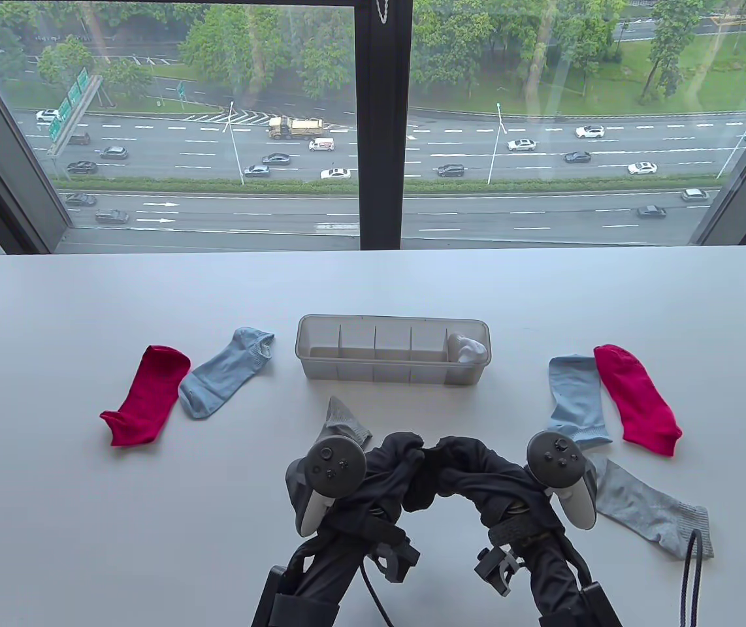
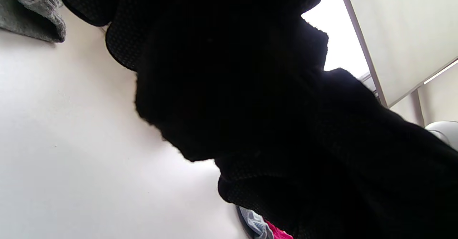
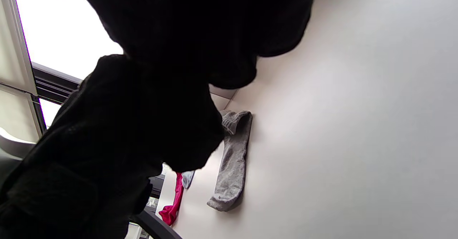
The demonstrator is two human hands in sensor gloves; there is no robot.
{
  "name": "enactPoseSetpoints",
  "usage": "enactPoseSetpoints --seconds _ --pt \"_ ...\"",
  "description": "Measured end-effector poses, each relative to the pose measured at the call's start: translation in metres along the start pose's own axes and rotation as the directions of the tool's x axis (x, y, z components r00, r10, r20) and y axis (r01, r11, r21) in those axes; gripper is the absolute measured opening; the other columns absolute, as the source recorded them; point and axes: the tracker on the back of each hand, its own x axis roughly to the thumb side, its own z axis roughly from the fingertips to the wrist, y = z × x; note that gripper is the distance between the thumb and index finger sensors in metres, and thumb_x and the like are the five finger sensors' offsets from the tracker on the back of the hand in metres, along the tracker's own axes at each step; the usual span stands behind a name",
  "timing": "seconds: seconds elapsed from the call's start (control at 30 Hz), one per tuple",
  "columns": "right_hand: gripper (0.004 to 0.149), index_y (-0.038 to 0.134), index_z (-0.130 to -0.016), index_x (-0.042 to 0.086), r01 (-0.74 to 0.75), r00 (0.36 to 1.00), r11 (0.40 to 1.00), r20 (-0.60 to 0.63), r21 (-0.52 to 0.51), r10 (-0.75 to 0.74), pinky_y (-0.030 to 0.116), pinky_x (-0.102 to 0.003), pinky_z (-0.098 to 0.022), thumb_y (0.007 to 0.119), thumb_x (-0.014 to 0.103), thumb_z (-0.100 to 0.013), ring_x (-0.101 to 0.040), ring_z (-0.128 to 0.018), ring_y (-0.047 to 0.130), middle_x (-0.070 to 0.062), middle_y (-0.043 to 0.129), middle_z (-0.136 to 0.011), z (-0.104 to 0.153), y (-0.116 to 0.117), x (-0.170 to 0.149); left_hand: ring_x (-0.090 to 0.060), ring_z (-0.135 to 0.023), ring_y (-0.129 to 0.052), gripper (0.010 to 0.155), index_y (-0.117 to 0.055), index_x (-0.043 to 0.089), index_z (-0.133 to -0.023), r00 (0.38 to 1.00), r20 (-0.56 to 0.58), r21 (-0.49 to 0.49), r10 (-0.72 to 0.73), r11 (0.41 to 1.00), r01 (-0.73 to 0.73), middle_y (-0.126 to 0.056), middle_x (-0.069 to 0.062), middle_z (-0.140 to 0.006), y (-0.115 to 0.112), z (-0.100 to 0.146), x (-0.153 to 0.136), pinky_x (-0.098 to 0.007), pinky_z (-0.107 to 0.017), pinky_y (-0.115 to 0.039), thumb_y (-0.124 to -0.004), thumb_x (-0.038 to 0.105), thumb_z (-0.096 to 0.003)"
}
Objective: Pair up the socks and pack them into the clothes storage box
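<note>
Hands meet at lower centre of the table view: left hand (image 1: 373,470) and right hand (image 1: 477,470) touch fingertip to fingertip, curled, grasp unclear. Storage box (image 1: 392,372) sits centre, long axis left-right, white sock bundle (image 1: 468,349) in its rightmost compartment. Grey sock (image 1: 345,423) pokes toward the box beside the left hand; second grey sock (image 1: 654,506) lies diagonal, lower right. Red and blue socks lie either side.
</note>
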Motion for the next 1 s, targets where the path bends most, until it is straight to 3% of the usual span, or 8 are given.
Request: enactPoseSetpoints --seconds 0.07,0.13,0.23,0.3,0.67,0.8,0.93,1.0 --pt "0.054 0.063 -0.100 0.019 -0.045 0.999 0.998 -0.021 -0.053 0.044 0.080 -0.042 -0.063 0.083 0.037 -0.052 -0.016 -0.067 0.098 -0.014 0.083 -0.093 0.003 -0.004 -0.004 -0.048 -0.088 -0.079 0.047 -0.070 0.011 -0.096 0.992 0.022 -0.031 -0.123 0.992 0.123 -0.084 -0.025 -0.093 0.004 -0.001 0.001 -0.068 -0.074 -0.047 -0.064 0.032 -0.0541" --pt "0.055 0.062 -0.100 0.017 -0.051 0.998 0.991 -0.053 -0.126 0.045 0.081 -0.042 -0.062 0.082 0.038 -0.053 -0.016 -0.066 0.098 -0.015 0.082 -0.093 0.005 -0.009 -0.007 -0.039 -0.115 -0.031 0.056 -0.056 0.026 -0.107 0.940 -0.020 -0.202 -0.342 0.922 0.331 -0.043 -0.011 -0.120 0.004 -0.004 -0.003 -0.068 -0.078 -0.017 -0.063 0.040 -0.0538" --pt "0.056 0.057 -0.100 0.015 -0.101 0.992 0.967 -0.094 -0.235 0.081 0.078 -0.044 -0.065 0.081 0.036 -0.054 -0.019 -0.071 0.096 -0.017 0.076 -0.096 0.007 -0.020 -0.008 -0.022 -0.108 0.018 0.072 -0.015 0.043 -0.108 0.727 -0.021 -0.403 -0.686 0.671 0.622 0.007 0.007 -0.116 0.000 0.000 -0.015 -0.060 -0.074 0.008 -0.058 0.054 -0.0519" --pt "0.056 0.057 -0.100 0.013 -0.144 0.987 0.945 -0.106 -0.293 0.118 0.078 -0.045 -0.065 0.081 0.033 -0.054 -0.022 -0.074 0.096 -0.019 0.076 -0.096 0.009 -0.025 -0.004 -0.022 -0.102 0.027 0.077 -0.004 0.041 -0.106 0.655 0.003 -0.415 -0.756 0.595 0.688 0.018 0.007 -0.111 0.003 0.001 -0.022 -0.059 -0.071 0.013 -0.056 0.057 -0.0519" --pt "0.054 0.060 -0.099 0.020 -0.658 0.753 0.567 -0.439 -0.495 0.490 0.078 -0.041 -0.067 0.075 0.050 -0.058 -0.016 -0.074 0.097 -0.006 0.088 -0.088 -0.057 -0.061 0.090 -0.025 -0.098 0.030 0.082 0.007 0.034 -0.103 0.708 -0.060 -0.469 -0.703 0.647 0.602 0.024 0.004 -0.107 0.007 0.001 -0.039 -0.059 -0.069 0.013 -0.053 0.059 -0.0527" --pt "0.052 0.055 -0.101 0.023 -0.693 0.716 0.575 -0.507 -0.435 0.479 0.069 -0.045 -0.073 0.072 0.051 -0.061 -0.019 -0.087 0.087 -0.002 0.083 -0.095 -0.105 -0.047 0.108 -0.025 -0.099 0.030 0.084 0.006 0.033 -0.103 0.747 -0.083 -0.454 -0.659 0.693 0.560 0.023 0.004 -0.108 0.014 0.000 -0.041 -0.059 -0.069 0.013 -0.055 0.059 -0.0523" --pt "0.051 0.060 -0.099 0.023 -0.829 0.560 0.412 -0.582 -0.379 0.590 0.071 -0.044 -0.071 0.073 0.052 -0.059 -0.021 -0.085 0.089 -0.002 0.086 -0.093 -0.145 -0.023 0.100 -0.025 -0.099 0.029 0.084 0.007 0.034 -0.103 0.769 -0.137 -0.468 -0.624 0.725 0.505 0.023 0.004 -0.107 0.021 -0.001 -0.049 -0.059 -0.069 0.013 -0.056 0.059 -0.0523" --pt "0.050 0.061 -0.098 0.023 -0.832 0.554 0.417 -0.578 -0.366 0.598 0.070 -0.045 -0.071 0.072 0.052 -0.059 -0.023 -0.085 0.088 -0.003 0.086 -0.093 -0.157 -0.012 0.090 -0.025 -0.099 0.029 0.085 0.007 0.035 -0.102 0.781 -0.164 -0.462 -0.603 0.746 0.479 0.023 0.005 -0.107 0.026 -0.002 -0.053 -0.059 -0.069 0.013 -0.057 0.059 -0.0522"
